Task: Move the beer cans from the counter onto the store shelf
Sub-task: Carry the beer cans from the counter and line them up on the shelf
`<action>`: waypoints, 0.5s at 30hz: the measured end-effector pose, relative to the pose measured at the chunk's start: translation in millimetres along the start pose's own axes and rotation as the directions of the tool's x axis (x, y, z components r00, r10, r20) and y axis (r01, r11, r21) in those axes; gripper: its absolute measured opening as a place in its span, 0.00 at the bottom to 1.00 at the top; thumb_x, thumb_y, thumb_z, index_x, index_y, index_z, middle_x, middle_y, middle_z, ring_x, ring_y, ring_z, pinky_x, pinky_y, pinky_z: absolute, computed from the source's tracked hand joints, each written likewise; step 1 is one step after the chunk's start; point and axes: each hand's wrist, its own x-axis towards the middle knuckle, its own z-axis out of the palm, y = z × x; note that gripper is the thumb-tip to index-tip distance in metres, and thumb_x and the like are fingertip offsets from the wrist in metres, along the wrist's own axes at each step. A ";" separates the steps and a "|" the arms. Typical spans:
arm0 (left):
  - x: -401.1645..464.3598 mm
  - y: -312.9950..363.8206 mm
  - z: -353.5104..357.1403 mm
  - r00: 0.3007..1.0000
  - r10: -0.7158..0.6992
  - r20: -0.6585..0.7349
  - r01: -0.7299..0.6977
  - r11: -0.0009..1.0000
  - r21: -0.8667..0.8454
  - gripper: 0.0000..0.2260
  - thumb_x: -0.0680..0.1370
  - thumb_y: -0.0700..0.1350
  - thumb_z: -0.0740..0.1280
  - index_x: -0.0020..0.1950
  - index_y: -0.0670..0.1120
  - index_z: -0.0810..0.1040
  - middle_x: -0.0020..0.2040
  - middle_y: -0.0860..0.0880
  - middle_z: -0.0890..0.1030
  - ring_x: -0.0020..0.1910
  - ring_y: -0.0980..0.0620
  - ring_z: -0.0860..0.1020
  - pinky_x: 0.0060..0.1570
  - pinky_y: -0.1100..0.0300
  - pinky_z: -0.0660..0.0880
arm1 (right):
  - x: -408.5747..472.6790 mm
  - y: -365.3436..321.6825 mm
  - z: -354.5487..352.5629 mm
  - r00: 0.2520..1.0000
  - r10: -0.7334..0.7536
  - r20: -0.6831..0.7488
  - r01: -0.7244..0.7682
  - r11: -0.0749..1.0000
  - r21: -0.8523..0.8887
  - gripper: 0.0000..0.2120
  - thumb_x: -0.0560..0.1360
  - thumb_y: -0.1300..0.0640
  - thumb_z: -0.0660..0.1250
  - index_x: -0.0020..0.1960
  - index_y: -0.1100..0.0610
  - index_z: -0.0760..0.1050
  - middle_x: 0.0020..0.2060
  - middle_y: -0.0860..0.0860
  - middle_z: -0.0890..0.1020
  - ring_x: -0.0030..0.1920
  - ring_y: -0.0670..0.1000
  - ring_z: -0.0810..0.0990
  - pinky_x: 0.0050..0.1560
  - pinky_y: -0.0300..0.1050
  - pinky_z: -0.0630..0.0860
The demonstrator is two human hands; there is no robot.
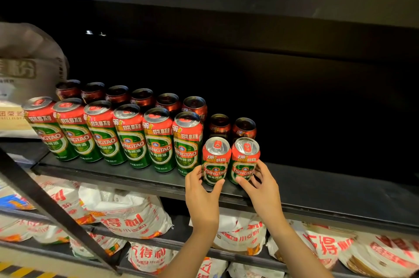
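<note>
Red-and-green tall cans (131, 137) crowd the shelf (140, 178) at left; left hand (200, 196) grips one short can (214, 161), right hand (264, 189) another short can (243, 159), flour bags (127, 216) below.

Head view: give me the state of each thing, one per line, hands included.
Left short red-and-green beer can: upright at the shelf's front edge, held by the left hand.
Right short red-and-green beer can: upright beside it, held by the right hand.
Tall red-and-green beer cans: upright in two rows.
Black metal shelf: bare on its right side.
White printed sacks: lying on the shelf below.
</note>
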 end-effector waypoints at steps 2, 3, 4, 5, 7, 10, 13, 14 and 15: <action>-0.3 1.8 2.1 1.000 -0.009 -0.020 0.009 1.000 -0.027 0.26 0.70 0.43 0.75 0.65 0.45 0.71 0.56 0.56 0.71 0.57 0.58 0.72 0.56 0.65 0.68 | -0.5 1.3 -0.4 1.000 0.000 -0.012 0.001 1.000 0.006 0.31 0.70 0.58 0.73 0.69 0.48 0.65 0.59 0.42 0.74 0.63 0.44 0.71 0.62 0.41 0.69; -0.4 2.3 3.2 1.000 -0.008 -0.030 0.007 0.999 -0.033 0.26 0.70 0.43 0.74 0.65 0.45 0.72 0.56 0.56 0.71 0.57 0.59 0.72 0.57 0.65 0.68 | -0.5 1.8 -0.8 1.000 -0.003 -0.018 0.003 1.000 0.010 0.31 0.70 0.58 0.73 0.69 0.47 0.65 0.58 0.42 0.74 0.63 0.44 0.72 0.62 0.42 0.70; -0.5 2.5 4.0 0.999 -0.007 -0.039 0.005 0.999 -0.034 0.26 0.70 0.43 0.74 0.66 0.44 0.72 0.56 0.56 0.71 0.57 0.59 0.72 0.57 0.65 0.68 | -0.6 2.4 -1.3 1.000 -0.008 -0.024 0.008 1.000 0.014 0.30 0.69 0.59 0.73 0.68 0.46 0.66 0.58 0.42 0.75 0.62 0.44 0.73 0.62 0.42 0.71; -0.6 2.8 4.7 0.999 -0.005 -0.048 0.003 0.999 -0.035 0.26 0.70 0.43 0.74 0.66 0.44 0.72 0.56 0.56 0.72 0.57 0.58 0.72 0.58 0.64 0.68 | -0.3 3.4 -1.6 1.000 -0.012 -0.029 0.012 1.000 0.019 0.30 0.69 0.59 0.74 0.67 0.46 0.67 0.58 0.43 0.76 0.61 0.44 0.74 0.62 0.42 0.71; -0.6 1.8 6.8 0.998 0.004 -0.065 -0.006 1.000 -0.030 0.26 0.69 0.42 0.75 0.66 0.43 0.72 0.57 0.53 0.73 0.58 0.55 0.73 0.60 0.61 0.70 | -0.2 4.4 -2.0 0.999 -0.012 -0.034 0.013 1.000 0.022 0.30 0.69 0.59 0.74 0.67 0.46 0.67 0.59 0.44 0.76 0.61 0.45 0.74 0.61 0.41 0.72; -0.1 1.2 9.6 0.996 0.009 -0.091 -0.010 1.000 -0.009 0.26 0.69 0.42 0.75 0.66 0.43 0.73 0.56 0.50 0.73 0.57 0.52 0.74 0.60 0.57 0.72 | 0.2 6.3 -1.4 0.999 -0.016 -0.043 0.016 1.000 0.014 0.31 0.69 0.59 0.74 0.68 0.47 0.67 0.59 0.44 0.76 0.62 0.45 0.74 0.61 0.41 0.72; 1.1 2.4 10.8 0.994 -0.007 -0.105 0.004 1.000 -0.023 0.26 0.69 0.41 0.75 0.65 0.43 0.73 0.54 0.52 0.72 0.55 0.53 0.74 0.58 0.60 0.72 | -0.5 6.4 -0.2 0.998 -0.028 -0.055 0.028 1.000 -0.007 0.31 0.69 0.58 0.74 0.69 0.47 0.67 0.58 0.43 0.76 0.62 0.44 0.73 0.61 0.41 0.71; 1.3 3.2 10.7 0.994 -0.017 -0.107 0.013 0.999 -0.035 0.25 0.69 0.42 0.75 0.64 0.43 0.74 0.53 0.53 0.72 0.55 0.54 0.74 0.58 0.60 0.72 | -0.7 6.1 0.0 0.998 -0.034 -0.057 0.034 0.999 -0.013 0.31 0.69 0.57 0.74 0.69 0.47 0.67 0.58 0.43 0.76 0.61 0.44 0.73 0.61 0.41 0.71; 1.5 3.9 10.7 0.994 -0.028 -0.110 0.023 0.999 -0.043 0.24 0.68 0.42 0.75 0.63 0.43 0.74 0.53 0.53 0.72 0.54 0.55 0.74 0.57 0.61 0.72 | -1.0 5.6 0.2 0.997 -0.044 -0.056 0.042 0.999 -0.025 0.31 0.69 0.57 0.73 0.69 0.47 0.67 0.59 0.43 0.76 0.61 0.42 0.73 0.61 0.39 0.70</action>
